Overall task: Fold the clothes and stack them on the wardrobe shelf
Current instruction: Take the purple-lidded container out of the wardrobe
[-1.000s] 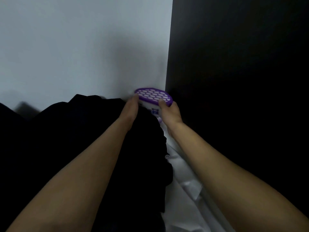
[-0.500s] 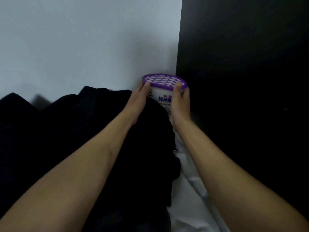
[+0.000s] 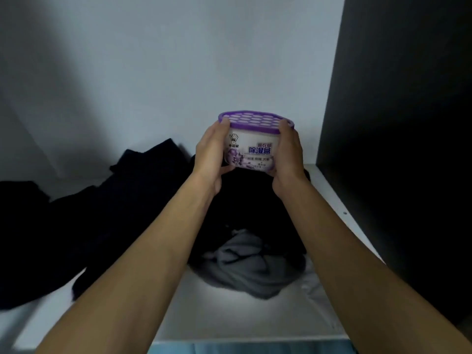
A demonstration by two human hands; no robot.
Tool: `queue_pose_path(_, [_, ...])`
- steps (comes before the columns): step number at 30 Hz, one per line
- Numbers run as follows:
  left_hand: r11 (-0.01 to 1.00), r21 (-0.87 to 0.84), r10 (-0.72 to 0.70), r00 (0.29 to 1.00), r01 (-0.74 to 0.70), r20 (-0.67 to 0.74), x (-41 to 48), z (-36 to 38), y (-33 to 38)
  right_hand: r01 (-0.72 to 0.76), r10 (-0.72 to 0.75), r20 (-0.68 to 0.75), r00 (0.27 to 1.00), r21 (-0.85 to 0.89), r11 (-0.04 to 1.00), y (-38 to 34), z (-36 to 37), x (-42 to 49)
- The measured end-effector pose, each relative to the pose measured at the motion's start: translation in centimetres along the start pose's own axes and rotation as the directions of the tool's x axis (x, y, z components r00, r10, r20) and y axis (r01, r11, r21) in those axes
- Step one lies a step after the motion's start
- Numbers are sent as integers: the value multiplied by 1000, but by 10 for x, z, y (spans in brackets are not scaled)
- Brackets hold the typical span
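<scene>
Left hand and right hand are held apart at frame centre, 1 on each side of a dehumidifier box. Each hand is curled around the tub wall. The fingertips reach the rim of the purple perforated lid, and the left thumb lies along the lower edge. The box is clamped between both palms, upright, lid up, with the printed label facing the camera. Whether its base touches the fabric beneath cannot be told.

The clothes lie unfolded on the white wardrobe shelf. A black garment heap covers the left half of the frame. Its long axis runs from lower left toward upper centre, where a corner points at the back wall. A second black garment lies directly below the box, between the forearms. A crumpled grey garment lies at lower centre, touching the second black garment, with no clear long axis. A dark side panel bounds the shelf at the right of the frame.
</scene>
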State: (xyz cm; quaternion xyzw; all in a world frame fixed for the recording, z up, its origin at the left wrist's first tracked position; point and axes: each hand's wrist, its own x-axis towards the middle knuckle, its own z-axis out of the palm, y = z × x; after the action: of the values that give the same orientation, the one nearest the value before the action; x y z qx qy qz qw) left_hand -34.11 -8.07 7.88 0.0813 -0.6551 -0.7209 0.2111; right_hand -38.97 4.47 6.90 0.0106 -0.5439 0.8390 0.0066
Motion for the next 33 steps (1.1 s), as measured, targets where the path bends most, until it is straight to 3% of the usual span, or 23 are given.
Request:
queue_pose_path(6, [1000,-26,-21,968,15,-249,-134,-109,10,-190,185,236,954,-4,982,36,41,-135])
queue_pose_path(14, [999,-4,-47,849,53,-526,-360,-244,20,-408,423,526,738,-151,900,91,78,-357])
queue_pose_path(20, [993,-74,-115,624,91,-773,-544,-331,20,-473,557,654,512,-326,818,137,106,-533])
queue_pose_path(24, [993,-114,-106,450,10,-887,-648,-375,19,-438,619,705,347,-462,771,165,125,-633])
queue_pose_path(28, [991,-122,-104,277,-47,-955,-723,-419,17,-410,671,722,169,-568,714,198,148,-711])
queue_pose_path(33, [986,-155,-144,136,-68,-980,-790,-484,9,-367,710,705,3,-659,656,242,189,-796])
